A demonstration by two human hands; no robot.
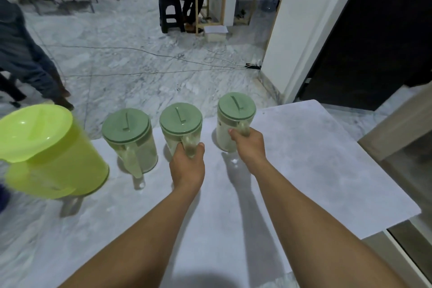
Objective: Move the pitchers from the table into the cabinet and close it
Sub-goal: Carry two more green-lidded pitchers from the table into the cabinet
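Observation:
Three clear pitchers with green lids stand in a row along the far edge of the white table (315,166). My left hand (187,166) is closed around the handle of the middle pitcher (180,124). My right hand (247,145) grips the handle of the right pitcher (233,119). The left pitcher (131,138) stands free, its handle pointing toward me. A larger lime-green pitcher (46,154) without a lid sits at the table's left end. A wooden cabinet (397,138) shows at the right edge; its door is not clearly visible.
Beyond the table lies a marble floor with cables and a power strip (253,66). A white wall corner and a dark doorway (374,37) stand at the right. A person sits on a stool (170,14) by a wooden desk at the back; another person's legs (28,65) are at the left.

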